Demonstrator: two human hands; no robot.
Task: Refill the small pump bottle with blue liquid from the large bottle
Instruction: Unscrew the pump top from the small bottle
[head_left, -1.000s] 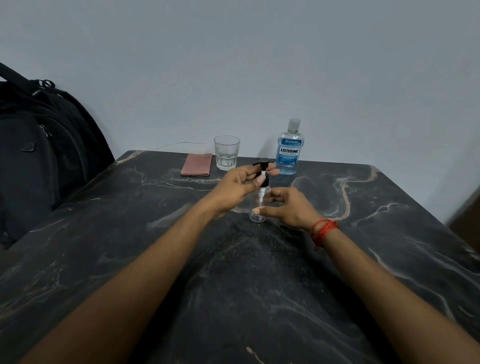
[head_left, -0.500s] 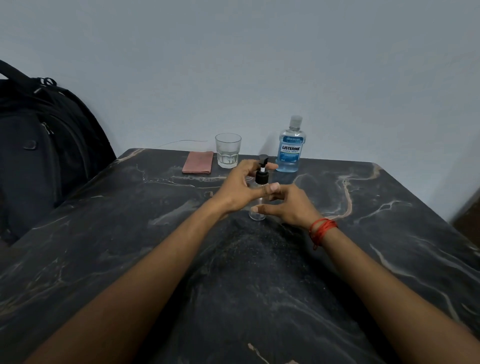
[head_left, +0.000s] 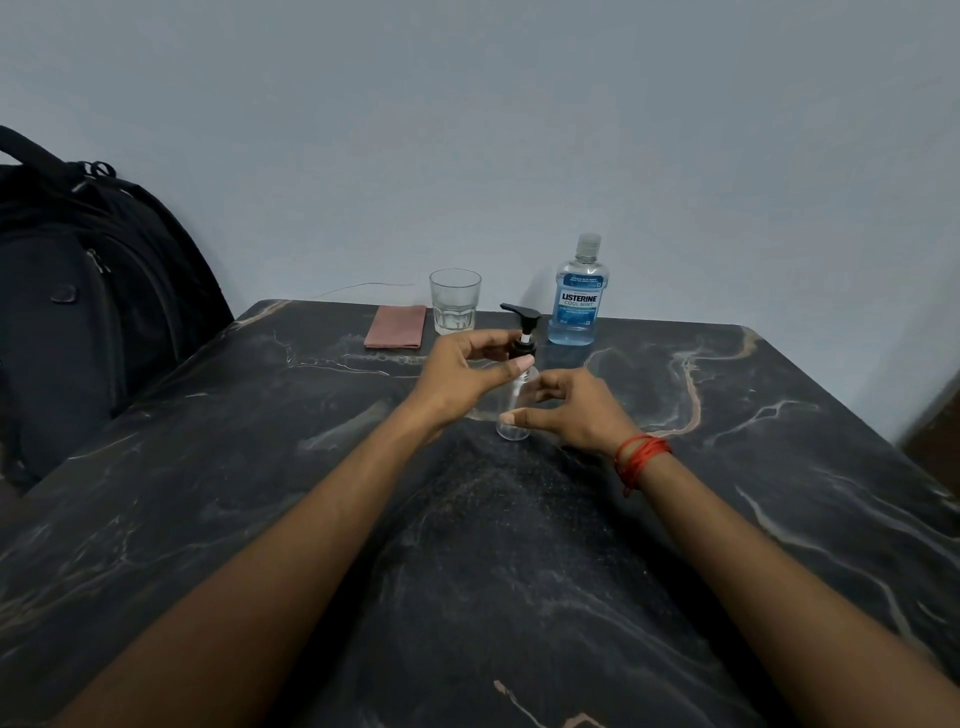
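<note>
Pump bottle (head_left: 514, 410) clear, empty; large bottle (head_left: 577, 306) holds blue liquid (head_left: 571, 335).

Desk (head_left: 727, 519): dark stone with a marble look, pale veins, smooth, dull sheen.
Small pump bottle (head_left: 514, 410): clear smooth plastic. Its pump head (head_left: 521, 312) is black plastic, satin.
Behind it, large bottle (head_left: 579, 296): clear glossy plastic, glossy printed label, translucent cap.
Behind-left of it, tumbler (head_left: 454, 301): clear faceted glass. Cloth (head_left: 396, 326): pink, folded, matt.
Far left of it, backpack (head_left: 88, 322): black woven fabric, matt.
Wall (head_left: 519, 130) behind it: painted, matt.
Just right of it, thread band (head_left: 639, 454): red string.
</note>
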